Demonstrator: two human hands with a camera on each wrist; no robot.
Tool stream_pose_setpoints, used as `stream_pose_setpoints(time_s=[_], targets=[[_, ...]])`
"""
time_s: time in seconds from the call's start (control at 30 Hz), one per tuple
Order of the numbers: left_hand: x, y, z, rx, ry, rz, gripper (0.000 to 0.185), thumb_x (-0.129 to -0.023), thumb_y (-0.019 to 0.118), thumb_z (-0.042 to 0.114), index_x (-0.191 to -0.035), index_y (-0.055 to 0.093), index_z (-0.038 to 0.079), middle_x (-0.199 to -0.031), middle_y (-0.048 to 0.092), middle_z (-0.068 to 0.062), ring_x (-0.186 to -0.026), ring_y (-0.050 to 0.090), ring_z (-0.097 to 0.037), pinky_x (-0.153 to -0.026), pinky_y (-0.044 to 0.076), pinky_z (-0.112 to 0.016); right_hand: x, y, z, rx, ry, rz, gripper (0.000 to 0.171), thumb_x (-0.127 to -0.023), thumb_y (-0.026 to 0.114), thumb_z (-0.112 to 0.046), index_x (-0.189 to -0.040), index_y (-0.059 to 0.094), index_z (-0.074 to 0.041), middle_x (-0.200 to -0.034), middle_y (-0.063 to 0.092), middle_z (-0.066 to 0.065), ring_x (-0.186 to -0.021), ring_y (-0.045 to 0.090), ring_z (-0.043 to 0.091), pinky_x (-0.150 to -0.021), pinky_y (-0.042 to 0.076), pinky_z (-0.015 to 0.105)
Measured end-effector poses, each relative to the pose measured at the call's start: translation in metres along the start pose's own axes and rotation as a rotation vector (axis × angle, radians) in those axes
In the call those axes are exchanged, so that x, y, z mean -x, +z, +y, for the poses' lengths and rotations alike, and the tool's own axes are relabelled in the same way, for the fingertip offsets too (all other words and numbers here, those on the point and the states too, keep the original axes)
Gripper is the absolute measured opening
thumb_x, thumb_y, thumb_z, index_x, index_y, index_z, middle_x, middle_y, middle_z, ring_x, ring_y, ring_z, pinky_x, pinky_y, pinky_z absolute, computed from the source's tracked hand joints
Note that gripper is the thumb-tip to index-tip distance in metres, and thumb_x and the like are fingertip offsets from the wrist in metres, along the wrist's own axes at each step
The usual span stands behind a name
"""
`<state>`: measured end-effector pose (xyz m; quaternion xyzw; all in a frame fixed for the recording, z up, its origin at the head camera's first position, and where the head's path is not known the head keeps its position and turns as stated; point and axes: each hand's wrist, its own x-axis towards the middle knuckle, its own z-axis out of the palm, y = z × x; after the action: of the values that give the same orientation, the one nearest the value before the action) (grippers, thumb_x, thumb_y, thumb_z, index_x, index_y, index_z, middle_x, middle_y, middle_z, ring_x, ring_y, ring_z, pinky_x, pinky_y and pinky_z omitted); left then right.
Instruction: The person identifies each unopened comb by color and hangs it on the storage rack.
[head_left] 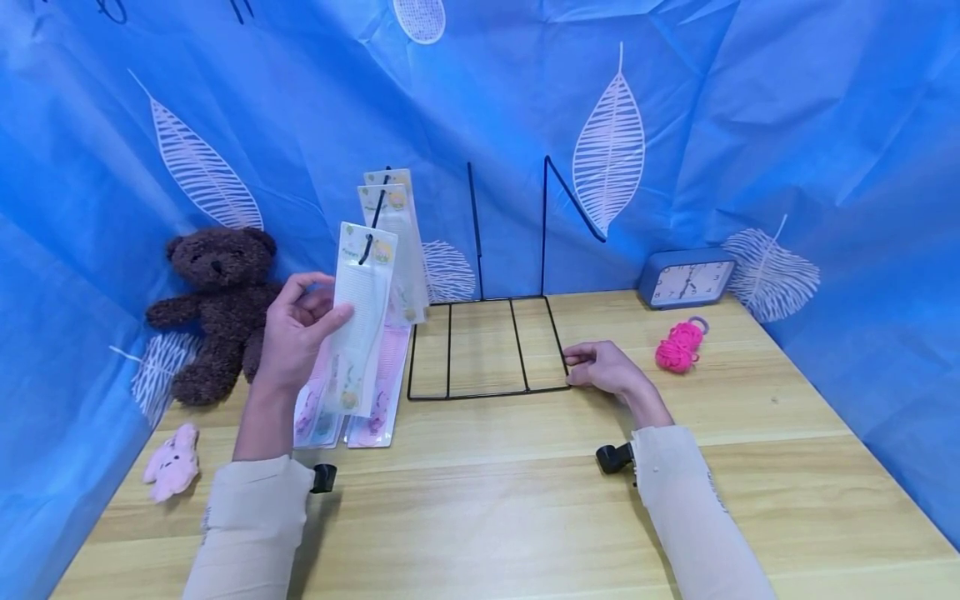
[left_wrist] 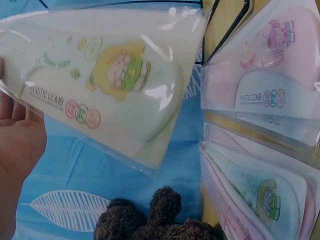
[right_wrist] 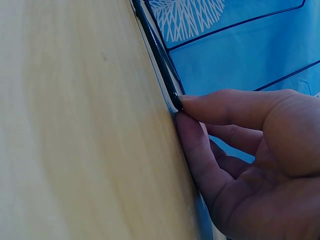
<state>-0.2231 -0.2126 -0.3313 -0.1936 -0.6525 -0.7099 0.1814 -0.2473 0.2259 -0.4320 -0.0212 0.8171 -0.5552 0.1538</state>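
Pinching a pale packaged comb, left hand; right hand pinches rack.

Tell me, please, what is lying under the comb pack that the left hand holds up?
Under the held comb pack, more comb packs lie on the wooden table, pink ones showing. The left hand and the pack cover their upper parts, so their number is unclear.

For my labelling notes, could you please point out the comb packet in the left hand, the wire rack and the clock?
comb packet (head_left: 362,321), head view, packet's middle.
wire rack (head_left: 517,346), head view, base bar.
clock (head_left: 690,281), head view, dial.
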Motion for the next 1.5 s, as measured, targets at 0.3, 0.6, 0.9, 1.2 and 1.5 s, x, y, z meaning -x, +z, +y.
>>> stream_pose_setpoints(time_s=[0.3,0.6,0.9,1.2,1.5], targets=[[-0.004,0.01,-0.006,-0.038,-0.028,0.032,0.029,-0.094,0.066,-0.007,-0.119,0.056,0.004,-0.108,0.073,0.0,-0.096,0.069,-0.016,-0.077,0.055,-0.024,0.0,0.0,0.002,-0.001,-0.002,0.0,0.062,-0.085,0.071,0.008,-0.143,0.048,0.011,-0.131,0.055,0.025,-0.109,0.056,0.029,-0.09,0.053,0.027],[-0.012,0.021,-0.011,-0.076,-0.101,0.03,0.025,-0.099,0.064,0.004,-0.118,0.052,0.014,-0.113,0.069,-0.004,-0.103,0.066,-0.02,-0.08,0.054,-0.027,0.0,0.0,0.003,0.022,-0.013,0.005,0.063,-0.083,0.072,0.007,-0.141,0.049,0.012,-0.13,0.056,0.025,-0.111,0.057,0.03,-0.094,0.052,0.029],[-0.025,0.029,-0.018,-0.055,-0.114,0.052,0.024,-0.1,0.062,0.003,-0.117,0.049,0.015,-0.106,0.07,0.001,-0.099,0.064,-0.017,-0.08,0.052,-0.025,-0.001,0.001,0.001,0.012,-0.001,0.005,0.064,-0.083,0.072,0.008,-0.142,0.048,0.011,-0.131,0.056,0.026,-0.11,0.059,0.03,-0.094,0.053,0.032],[-0.039,0.032,-0.025,-0.092,-0.176,0.036,0.026,-0.101,0.062,0.007,-0.117,0.047,0.02,-0.102,0.066,0.0,-0.094,0.059,-0.015,-0.08,0.049,-0.025,-0.002,-0.001,0.002,0.027,-0.014,0.006,0.064,-0.083,0.073,0.007,-0.142,0.048,0.011,-0.131,0.056,0.026,-0.112,0.056,0.031,-0.097,0.051,0.033],[-0.049,0.033,-0.032,-0.094,-0.202,0.044,0.022,-0.102,0.061,0.007,-0.116,0.047,0.019,-0.113,0.068,-0.004,-0.103,0.063,-0.017,-0.085,0.052,-0.026,-0.002,0.0,0.002,0.032,-0.005,0.01,0.064,-0.083,0.073,0.006,-0.142,0.049,0.01,-0.132,0.056,0.025,-0.114,0.057,0.032,-0.099,0.05,0.037]])
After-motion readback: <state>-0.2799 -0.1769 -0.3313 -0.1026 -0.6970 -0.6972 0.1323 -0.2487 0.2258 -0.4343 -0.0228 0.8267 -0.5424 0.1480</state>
